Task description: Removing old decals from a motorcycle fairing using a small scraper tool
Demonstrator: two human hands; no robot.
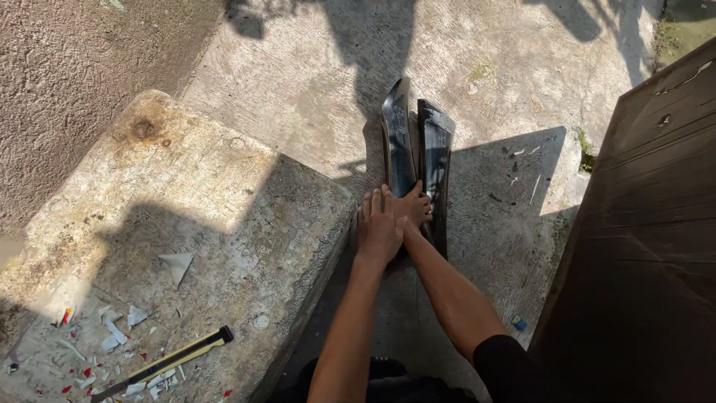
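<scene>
Black glossy panels (415, 142), two long curved pieces, are standing on edge side by side on the concrete ground (492, 67), touching or nearly touching along their length. Both hands are meeting at the near end of the panels. The left hand (378, 224) is lying flat against the near end of the left panel, fingers straight and close together, pointing away from the person. The right hand (414, 207) is sitting just beside it, touching it, with fingers curling around the edge of the panels in a grip. Both forearms are reaching out from the bottom of the view, and a dark sleeve (514, 366) is showing on the right arm.

Left of the panels, a raised concrete slab (186, 209) is lying partly in sun. On the slab's near corner, well apart from the panels, a yellow and black knife (164, 363) is resting among white and red scraps (112, 336). Right of the panels, a dark wooden surface (649, 246) is rising. A small blue bit (519, 323) is lying on the ground near it.
</scene>
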